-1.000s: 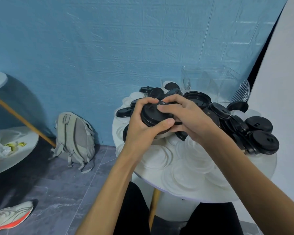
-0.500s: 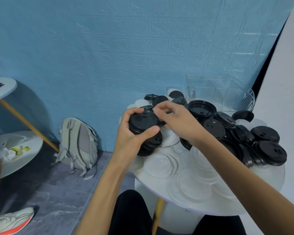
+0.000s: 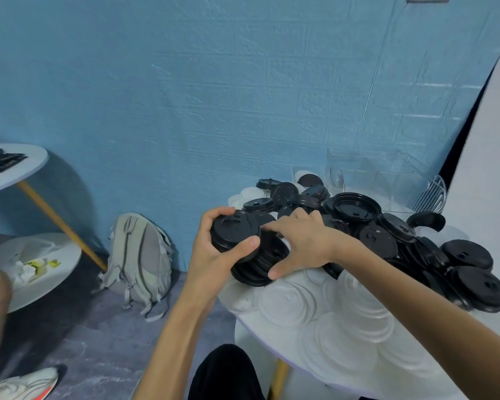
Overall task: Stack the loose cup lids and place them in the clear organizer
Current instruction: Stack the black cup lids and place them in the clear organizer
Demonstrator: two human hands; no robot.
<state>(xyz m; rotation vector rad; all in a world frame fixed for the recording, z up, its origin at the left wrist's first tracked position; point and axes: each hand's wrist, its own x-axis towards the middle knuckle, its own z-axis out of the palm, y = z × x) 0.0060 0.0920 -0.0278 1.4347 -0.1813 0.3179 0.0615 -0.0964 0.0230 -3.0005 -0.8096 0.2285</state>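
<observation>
- A grey fabric backpack [image 3: 140,259] slumps against the blue brick-textured wall [image 3: 214,96], at nine o'clock from the hands.
- The left hand [image 3: 214,252] grips a short stack of round black plastic cup lids [image 3: 234,230], thumb clamped on its near edge, fingers curled over the far rim.
- The right hand [image 3: 298,243] rests on a second, lower black lid stack [image 3: 260,267], fingers spread, forefinger touching the gripped stack.
- Translucent white plastic lids [image 3: 324,321] carpet the round white table [image 3: 474,350] at five o'clock from the hands.
- Loose black lids [image 3: 416,243] lie heaped at three o'clock.
- The clear plastic organizer [image 3: 370,177] stands at the table's far edge, at one o'clock.
</observation>
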